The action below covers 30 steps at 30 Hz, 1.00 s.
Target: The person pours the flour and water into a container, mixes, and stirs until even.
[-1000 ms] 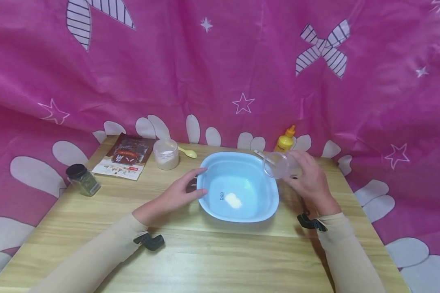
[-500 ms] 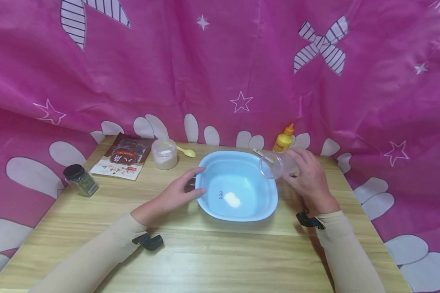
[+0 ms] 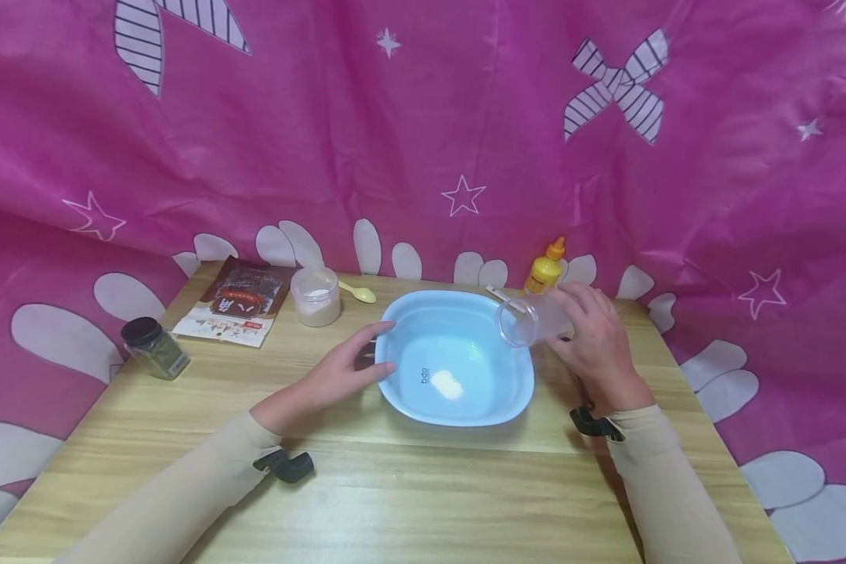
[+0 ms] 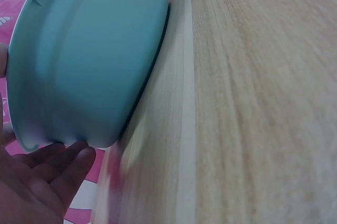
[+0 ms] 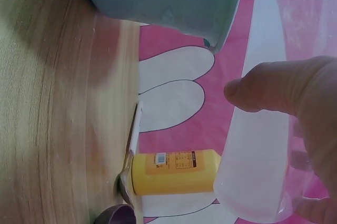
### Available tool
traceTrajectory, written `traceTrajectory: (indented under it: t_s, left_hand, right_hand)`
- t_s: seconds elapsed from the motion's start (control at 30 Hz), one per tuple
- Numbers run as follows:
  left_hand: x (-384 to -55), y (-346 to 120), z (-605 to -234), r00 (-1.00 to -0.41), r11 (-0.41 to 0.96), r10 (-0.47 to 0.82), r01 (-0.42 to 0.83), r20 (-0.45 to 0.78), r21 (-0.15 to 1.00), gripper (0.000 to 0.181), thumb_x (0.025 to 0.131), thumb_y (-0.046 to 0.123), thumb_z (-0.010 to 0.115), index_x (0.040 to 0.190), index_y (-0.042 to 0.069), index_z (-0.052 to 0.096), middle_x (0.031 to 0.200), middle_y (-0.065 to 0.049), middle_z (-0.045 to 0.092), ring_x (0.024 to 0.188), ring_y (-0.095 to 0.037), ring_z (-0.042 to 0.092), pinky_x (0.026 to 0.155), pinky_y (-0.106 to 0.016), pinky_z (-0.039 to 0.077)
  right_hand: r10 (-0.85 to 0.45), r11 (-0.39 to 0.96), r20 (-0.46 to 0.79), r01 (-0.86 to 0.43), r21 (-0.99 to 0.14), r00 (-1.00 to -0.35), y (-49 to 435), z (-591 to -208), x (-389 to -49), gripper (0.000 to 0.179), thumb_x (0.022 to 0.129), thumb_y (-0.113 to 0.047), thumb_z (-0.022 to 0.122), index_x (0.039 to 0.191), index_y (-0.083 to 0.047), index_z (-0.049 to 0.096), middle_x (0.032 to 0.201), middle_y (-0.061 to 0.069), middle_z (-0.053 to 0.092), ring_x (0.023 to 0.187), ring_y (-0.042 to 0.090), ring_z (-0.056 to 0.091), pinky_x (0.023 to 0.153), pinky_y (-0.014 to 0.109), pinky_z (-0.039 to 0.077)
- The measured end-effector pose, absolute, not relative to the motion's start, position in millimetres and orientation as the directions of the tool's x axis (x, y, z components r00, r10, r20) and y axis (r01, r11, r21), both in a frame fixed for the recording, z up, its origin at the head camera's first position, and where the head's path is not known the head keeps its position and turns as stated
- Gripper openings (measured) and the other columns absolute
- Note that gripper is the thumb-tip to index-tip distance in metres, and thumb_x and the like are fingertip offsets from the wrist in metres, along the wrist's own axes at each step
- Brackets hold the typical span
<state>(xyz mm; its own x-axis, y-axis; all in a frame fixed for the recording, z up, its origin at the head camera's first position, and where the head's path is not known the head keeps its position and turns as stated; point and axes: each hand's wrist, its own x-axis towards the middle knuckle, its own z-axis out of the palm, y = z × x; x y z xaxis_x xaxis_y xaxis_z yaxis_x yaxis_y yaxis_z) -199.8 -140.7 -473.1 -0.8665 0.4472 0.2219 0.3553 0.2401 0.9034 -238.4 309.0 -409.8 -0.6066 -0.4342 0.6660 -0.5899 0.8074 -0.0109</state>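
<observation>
A light blue basin (image 3: 458, 358) stands mid-table, with a white powdery patch (image 3: 447, 384) on its floor. My left hand (image 3: 334, 377) holds its left rim, thumb and forefinger at the edge; in the left wrist view, other fingers (image 4: 66, 169) touch the outer wall. My right hand (image 3: 595, 337) grips a clear plastic cup (image 3: 536, 317) around its side. That cup is tipped sideways, its mouth facing left above the basin's right rim. No stream from the cup can be made out. In the right wrist view the thumb (image 5: 263, 87) lies across the cup.
Behind the cup stands a yellow squeeze bottle (image 3: 544, 270), near a pale stick-like handle (image 3: 500, 295). Back left hold an open jar of white powder (image 3: 316, 301), a yellow spoon (image 3: 359, 293), a brown-and-white packet (image 3: 236, 301) and a black-lidded jar (image 3: 157, 351). A pink curtain (image 3: 423, 141) hangs behind.
The cup has turned a little, its mouth dipping slightly further left and down. The left hand and basin hold their places; the whole view has shifted slightly.
</observation>
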Motion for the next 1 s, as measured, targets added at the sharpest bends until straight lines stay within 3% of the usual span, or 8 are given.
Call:
traceTrajectory:
  t_s: [0.4, 1.0]
  left_hand:
    - [-199.0, -141.0, -471.5, -0.866, 0.236, 0.445, 0.358, 0.227, 0.904, 0.072, 0.107, 0.018, 0.076, 0.169, 0.006, 0.042, 0.169, -0.027, 0.045, 0.142, -0.047, 0.061, 0.116, -0.051, 0.056]
    - [-199.4, -140.7, -471.0, -0.867, 0.238, 0.449, 0.348, 0.215, 0.907, 0.073, 0.107, 0.018, 0.076, 0.169, 0.006, 0.042, 0.170, -0.027, 0.045, 0.142, -0.047, 0.061, 0.116, -0.051, 0.057]
  right_hand:
    - [-0.443, 0.816, 0.664, -0.578, 0.020, -0.602, 309.0, -409.1, -240.4, 0.075, 0.075, -0.021, 0.105, 0.140, -0.012, 0.069, 0.140, 0.021, 0.066, 0.128, 0.047, 0.061, 0.115, 0.076, 0.047]
    - [-0.447, 0.830, 0.640, -0.556, 0.038, -0.624, 309.0, -406.3, -237.4, 0.072, 0.078, -0.016, 0.102, 0.141, -0.017, 0.067, 0.145, 0.021, 0.064, 0.141, 0.047, 0.055, 0.122, 0.080, 0.038]
